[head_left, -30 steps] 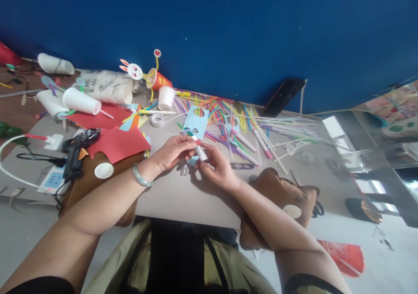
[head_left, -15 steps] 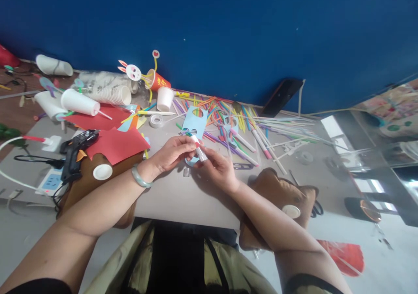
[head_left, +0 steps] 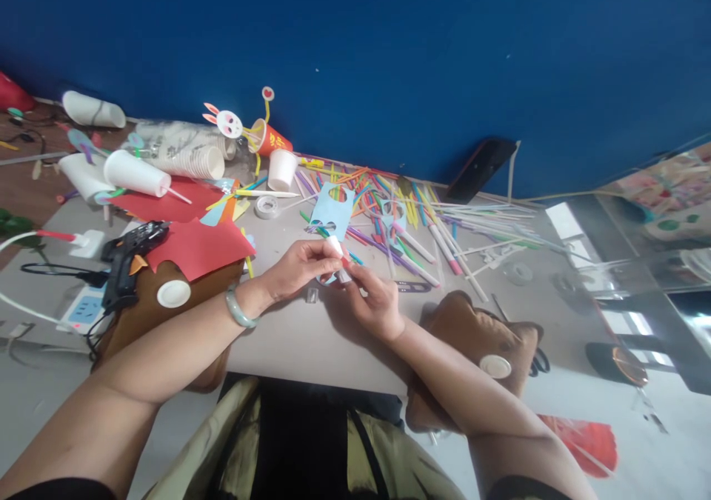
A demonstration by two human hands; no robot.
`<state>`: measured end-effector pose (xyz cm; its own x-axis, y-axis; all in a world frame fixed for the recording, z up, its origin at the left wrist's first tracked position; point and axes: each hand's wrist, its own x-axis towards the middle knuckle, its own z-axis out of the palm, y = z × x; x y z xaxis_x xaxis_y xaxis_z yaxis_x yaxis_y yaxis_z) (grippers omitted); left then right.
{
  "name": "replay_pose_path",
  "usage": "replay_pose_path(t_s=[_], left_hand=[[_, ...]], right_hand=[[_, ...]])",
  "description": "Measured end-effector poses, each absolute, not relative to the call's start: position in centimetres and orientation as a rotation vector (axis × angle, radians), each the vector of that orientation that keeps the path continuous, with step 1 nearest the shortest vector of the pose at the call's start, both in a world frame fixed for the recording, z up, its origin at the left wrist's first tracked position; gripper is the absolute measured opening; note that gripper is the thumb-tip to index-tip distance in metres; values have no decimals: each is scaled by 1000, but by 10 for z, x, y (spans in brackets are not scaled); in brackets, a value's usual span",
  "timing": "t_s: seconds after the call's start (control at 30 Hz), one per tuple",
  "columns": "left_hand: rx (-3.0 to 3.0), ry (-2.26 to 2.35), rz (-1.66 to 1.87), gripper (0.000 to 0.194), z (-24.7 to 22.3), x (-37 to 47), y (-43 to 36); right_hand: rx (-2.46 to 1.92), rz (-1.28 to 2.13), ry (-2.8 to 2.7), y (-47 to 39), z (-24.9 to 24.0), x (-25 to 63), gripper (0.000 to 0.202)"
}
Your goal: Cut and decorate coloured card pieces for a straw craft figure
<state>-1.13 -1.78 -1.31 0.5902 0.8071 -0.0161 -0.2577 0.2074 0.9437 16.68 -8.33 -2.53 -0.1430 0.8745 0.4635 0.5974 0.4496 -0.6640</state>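
In front of my chest, a small white tube with a red part, which looks like a glue stick, sits between my hands. The fingers of my left hand pinch its upper part. My right hand has thumb and fingertips closed round its lower end; these fingers hide some of it. Just below them, a small clear piece like a cap lies on the table. Beyond the hands is a light blue paper sheet with round holes cut out.
Coloured straws and sticks spread over the back of the table. Paper cups, red paper, a tape roll and a black glue gun lie leftward. Brown cushions sit beneath each forearm. A blue wall rises behind.
The tube has turned a little in my fingers, and the right fingers now cover more of its lower end. The small clear piece appears slightly shifted and turned on the table.
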Motion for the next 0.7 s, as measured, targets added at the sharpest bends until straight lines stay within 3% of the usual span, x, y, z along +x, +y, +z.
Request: replay_pose_path(t_s=[0.7], left_hand=[[1179, 546, 796, 27, -11, -12, -20]], right_hand=[[-1283, 255, -1799, -91, -19, 158, 18]])
